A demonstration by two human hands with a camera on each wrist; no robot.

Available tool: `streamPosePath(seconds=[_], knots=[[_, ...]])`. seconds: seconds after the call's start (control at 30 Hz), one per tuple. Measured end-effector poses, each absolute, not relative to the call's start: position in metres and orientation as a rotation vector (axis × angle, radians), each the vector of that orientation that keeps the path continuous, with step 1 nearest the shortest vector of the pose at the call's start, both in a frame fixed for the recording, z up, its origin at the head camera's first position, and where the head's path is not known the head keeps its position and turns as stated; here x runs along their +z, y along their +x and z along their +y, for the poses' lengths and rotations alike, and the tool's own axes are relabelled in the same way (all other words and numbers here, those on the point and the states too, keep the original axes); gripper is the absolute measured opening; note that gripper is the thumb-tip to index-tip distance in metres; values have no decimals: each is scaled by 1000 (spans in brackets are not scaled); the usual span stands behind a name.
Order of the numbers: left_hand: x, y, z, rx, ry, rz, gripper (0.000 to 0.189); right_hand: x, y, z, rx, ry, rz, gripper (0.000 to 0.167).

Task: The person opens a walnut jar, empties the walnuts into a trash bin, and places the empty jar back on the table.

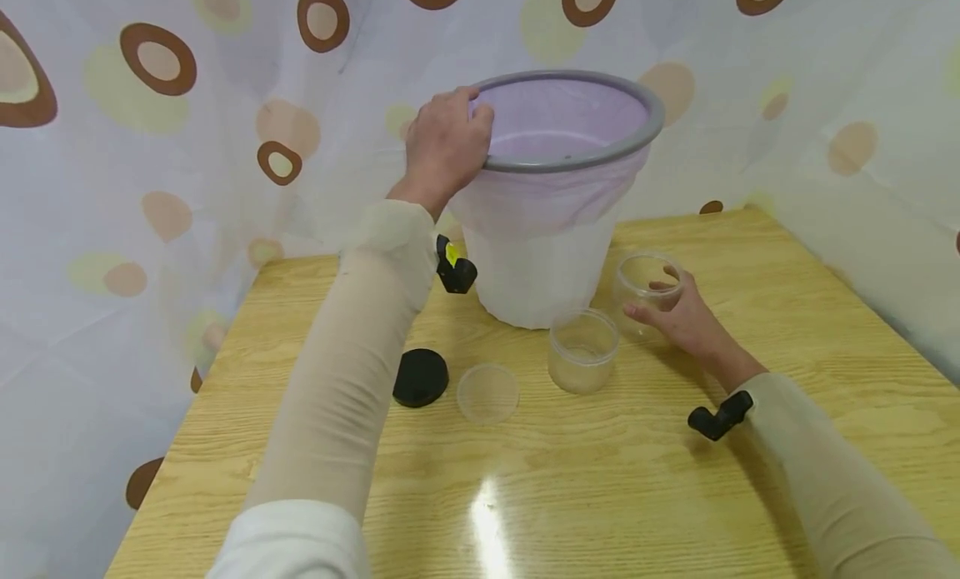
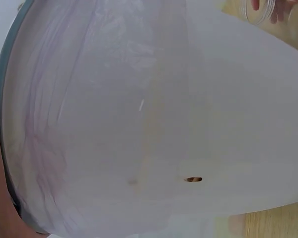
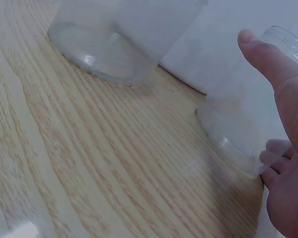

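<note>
My left hand (image 1: 448, 142) grips the grey rim (image 1: 577, 164) of a white trash bin (image 1: 536, 262) lined with a thin purple bag (image 1: 562, 117). The bin's side fills most of the left wrist view. On the right, my right hand (image 1: 686, 321) holds a clear round jar (image 1: 637, 291), thumb at the near side and fingers round the far side. This jar has no lid on it. A second clear open jar (image 1: 583, 366) stands just left of it, in front of the bin. In the right wrist view both the held jar (image 3: 233, 134) and the other jar (image 3: 104, 54) show.
A round black lid (image 1: 422, 377) and a thin clear disc (image 1: 487, 393) lie side by side on the wooden table (image 1: 585, 487), left of the jars. Behind the table hangs a white curtain (image 1: 225, 29) with brown and yellow circles.
</note>
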State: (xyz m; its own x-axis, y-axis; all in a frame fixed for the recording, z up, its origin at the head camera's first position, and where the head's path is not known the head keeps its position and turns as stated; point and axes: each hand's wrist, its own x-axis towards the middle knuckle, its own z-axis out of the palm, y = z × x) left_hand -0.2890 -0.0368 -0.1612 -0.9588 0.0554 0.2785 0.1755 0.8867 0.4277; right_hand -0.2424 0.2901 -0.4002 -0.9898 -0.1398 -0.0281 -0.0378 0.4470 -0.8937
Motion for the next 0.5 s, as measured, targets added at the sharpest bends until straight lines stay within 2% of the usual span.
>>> streamPosePath(seconds=[0.23,0.5], knots=[[-174,-287,-47,-876,-280,-2624,49,-399,-237,297,-1573,-193,2546,101],[-183,-274,-65,-916,-453,-2523,49,-377,-227,305,-1450,-240,2645,98]])
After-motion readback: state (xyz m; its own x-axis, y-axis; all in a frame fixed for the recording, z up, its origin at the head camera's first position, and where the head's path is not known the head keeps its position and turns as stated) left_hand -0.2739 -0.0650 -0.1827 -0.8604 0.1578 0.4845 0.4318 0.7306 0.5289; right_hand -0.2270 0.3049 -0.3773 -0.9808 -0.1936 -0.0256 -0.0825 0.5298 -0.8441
